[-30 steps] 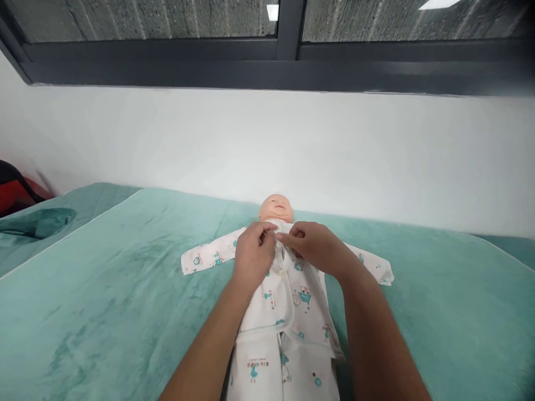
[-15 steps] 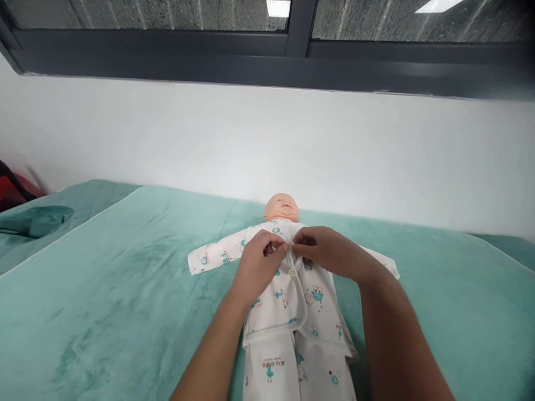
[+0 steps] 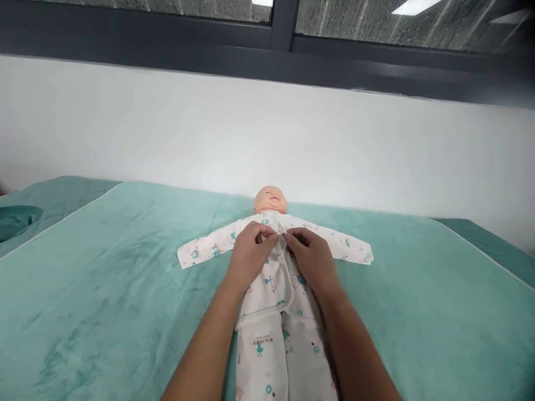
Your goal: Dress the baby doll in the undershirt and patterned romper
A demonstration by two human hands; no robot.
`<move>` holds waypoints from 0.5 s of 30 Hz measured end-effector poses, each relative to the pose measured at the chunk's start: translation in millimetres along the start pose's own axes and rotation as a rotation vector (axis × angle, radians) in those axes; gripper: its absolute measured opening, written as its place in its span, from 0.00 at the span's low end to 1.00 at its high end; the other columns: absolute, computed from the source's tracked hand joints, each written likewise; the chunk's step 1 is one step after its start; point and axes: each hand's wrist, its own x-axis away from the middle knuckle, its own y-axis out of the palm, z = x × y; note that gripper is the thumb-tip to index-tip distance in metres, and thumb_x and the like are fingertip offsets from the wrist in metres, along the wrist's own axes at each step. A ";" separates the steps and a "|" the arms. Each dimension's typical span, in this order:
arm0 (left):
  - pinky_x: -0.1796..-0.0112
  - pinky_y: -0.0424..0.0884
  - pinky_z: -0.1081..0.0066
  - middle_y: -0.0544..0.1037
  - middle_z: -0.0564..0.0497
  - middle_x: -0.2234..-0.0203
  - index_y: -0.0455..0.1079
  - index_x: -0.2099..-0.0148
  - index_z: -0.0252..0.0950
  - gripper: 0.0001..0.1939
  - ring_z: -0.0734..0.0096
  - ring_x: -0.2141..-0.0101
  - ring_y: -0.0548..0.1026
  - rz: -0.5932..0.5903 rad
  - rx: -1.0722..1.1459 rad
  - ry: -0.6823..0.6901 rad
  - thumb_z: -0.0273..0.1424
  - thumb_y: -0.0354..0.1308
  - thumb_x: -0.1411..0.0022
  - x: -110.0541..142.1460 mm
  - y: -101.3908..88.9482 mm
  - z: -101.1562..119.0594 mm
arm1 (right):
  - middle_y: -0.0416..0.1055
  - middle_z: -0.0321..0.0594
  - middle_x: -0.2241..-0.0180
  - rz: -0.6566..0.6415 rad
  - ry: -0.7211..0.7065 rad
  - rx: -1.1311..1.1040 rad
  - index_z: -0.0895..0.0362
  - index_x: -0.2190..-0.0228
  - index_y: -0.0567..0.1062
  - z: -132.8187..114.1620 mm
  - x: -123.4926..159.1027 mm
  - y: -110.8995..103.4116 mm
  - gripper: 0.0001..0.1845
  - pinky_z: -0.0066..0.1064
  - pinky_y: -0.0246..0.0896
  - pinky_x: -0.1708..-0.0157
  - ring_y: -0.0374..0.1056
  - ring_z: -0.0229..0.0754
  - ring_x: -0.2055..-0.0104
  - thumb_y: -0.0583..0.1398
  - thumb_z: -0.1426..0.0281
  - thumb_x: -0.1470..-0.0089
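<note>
A baby doll (image 3: pixel 270 199) lies on its back, dressed in a white printed baby jacket (image 3: pixel 263 301) and matching trousers (image 3: pixel 261 362). The jacket's sleeves stretch out to both sides. My left hand (image 3: pixel 253 250) pinches the front edge of the jacket high on the chest. Right beside it, my right hand (image 3: pixel 311 256) pinches the opposite side of the same opening, thumb and fingers together. A pale button (image 3: pixel 281 259) shows just below my fingertips on the jacket's front. Whatever small part sits between the fingertips is mostly hidden.
The doll rests on a green cloth cover (image 3: pixel 125 289) with a pale seam along each side. Behind it rises a white wall (image 3: pixel 209 133), with a dark window frame (image 3: pixel 234 55) above. A darker green fold (image 3: pixel 19 220) lies at the far left.
My right hand has turned, its wrist dropping lower and inward, uncovering the jacket's sleeve on that side. Both hands stay at the chest opening. The camera view has shifted slightly right.
</note>
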 end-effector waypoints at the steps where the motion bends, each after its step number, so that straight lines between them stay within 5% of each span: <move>1: 0.70 0.63 0.72 0.70 0.55 0.74 0.72 0.65 0.38 0.07 0.73 0.73 0.66 -0.009 0.010 -0.008 0.35 0.57 0.42 -0.1 -0.4 0.5 | 0.75 0.37 0.70 0.004 0.001 -0.028 0.55 0.71 0.77 2.0 0.5 -0.4 0.13 0.32 0.59 0.65 0.67 0.42 0.67 0.59 0.59 0.50; 15: 0.71 0.62 0.72 0.69 0.55 0.76 0.72 0.67 0.37 0.11 0.73 0.74 0.65 -0.059 0.001 0.068 0.39 0.56 0.40 2.6 0.4 3.4 | 0.77 0.37 0.68 -0.067 -0.004 -0.175 0.54 0.66 0.79 8.0 -2.7 -7.1 0.14 0.32 0.61 0.63 0.68 0.41 0.64 0.62 0.59 0.51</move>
